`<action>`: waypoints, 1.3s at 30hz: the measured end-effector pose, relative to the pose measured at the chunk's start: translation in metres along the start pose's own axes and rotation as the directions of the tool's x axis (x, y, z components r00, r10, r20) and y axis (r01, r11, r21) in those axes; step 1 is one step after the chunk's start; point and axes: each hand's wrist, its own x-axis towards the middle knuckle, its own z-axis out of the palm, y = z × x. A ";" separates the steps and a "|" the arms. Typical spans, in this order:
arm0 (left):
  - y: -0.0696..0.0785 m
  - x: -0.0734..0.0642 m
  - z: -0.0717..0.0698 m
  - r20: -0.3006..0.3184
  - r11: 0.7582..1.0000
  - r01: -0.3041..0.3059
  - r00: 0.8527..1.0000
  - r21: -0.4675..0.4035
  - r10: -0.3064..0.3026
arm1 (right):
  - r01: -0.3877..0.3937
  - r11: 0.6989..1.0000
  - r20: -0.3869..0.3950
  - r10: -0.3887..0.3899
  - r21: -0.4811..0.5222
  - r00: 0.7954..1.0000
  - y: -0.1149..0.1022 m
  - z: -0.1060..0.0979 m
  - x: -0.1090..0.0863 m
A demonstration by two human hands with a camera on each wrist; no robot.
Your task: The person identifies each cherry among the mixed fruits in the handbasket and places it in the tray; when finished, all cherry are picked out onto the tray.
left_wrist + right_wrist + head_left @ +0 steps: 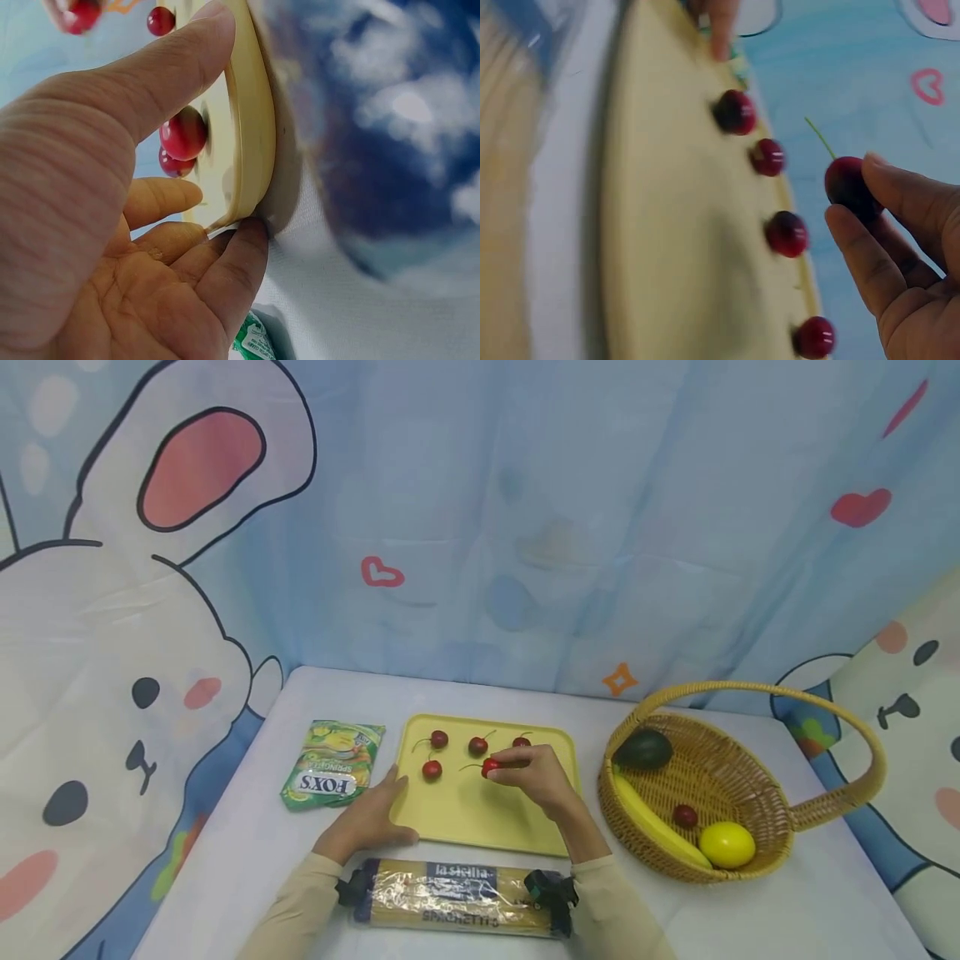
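Thumb and fingertips of my right hand pinch a dark red cherry, whose thin green stem sticks out, above the yellow tray. Several more cherries with stems lie on the tray toward its back and left. At the tray's front left corner, my left hand holds the edge. In the left wrist view its thumb lies along the rim on one side, with the fingers bent at the other side of the corner.
A wicker basket with a tall handle stands right of the tray, holding an avocado, a banana, a lemon and a cherry. A spaghetti pack lies in front; a green Fox's bag lies left.
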 end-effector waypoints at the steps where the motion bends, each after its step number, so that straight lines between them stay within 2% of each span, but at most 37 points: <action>1: 0.001 0.000 0.000 0.002 1.000 0.000 1.000 0.001 0.000 | -0.005 1.000 0.002 0.005 -0.008 1.000 0.003 0.003 0.003; 6: 0.006 0.000 0.001 0.012 1.000 -0.007 1.000 -0.007 0.007 | -0.044 0.993 -0.042 0.040 -0.112 0.998 0.018 0.015 0.016; 10: 0.009 0.001 0.001 0.018 1.000 -0.018 1.000 -0.010 0.019 | -0.039 0.977 -0.090 0.021 -0.209 0.996 0.026 0.019 0.021; 14: 0.011 0.002 0.000 0.022 1.000 -0.024 0.999 -0.014 0.025 | -0.020 0.968 -0.105 -0.007 -0.252 0.994 0.031 0.021 0.022; 21: 0.011 0.004 0.001 0.026 1.000 -0.029 0.999 -0.008 0.030 | -0.007 0.950 -0.110 -0.029 -0.311 0.993 0.026 0.021 0.018; 26: 0.009 0.002 0.003 0.033 1.000 -0.020 0.999 -0.012 0.020 | -0.012 0.934 -0.102 -0.026 -0.357 0.994 0.013 0.011 0.003; 30: 0.009 0.000 0.003 0.033 1.000 -0.013 0.999 -0.020 0.013 | 0.047 0.957 -0.009 -0.052 -0.286 0.999 -0.004 -0.017 -0.022; 33: 0.009 -0.001 0.001 0.025 1.000 -0.015 1.000 -0.012 0.015 | 0.099 0.966 0.024 -0.096 -0.239 0.995 -0.020 -0.050 -0.046; 36: 0.007 -0.001 -0.002 0.019 1.000 -0.011 1.000 -0.006 0.011 | 0.091 0.962 -0.059 -0.110 -0.258 0.992 -0.032 -0.092 -0.068; 39: 0.004 -0.003 -0.003 0.015 1.000 -0.007 1.000 -0.003 0.007 | 0.013 0.954 -0.183 -0.070 -0.299 0.981 -0.030 -0.140 -0.083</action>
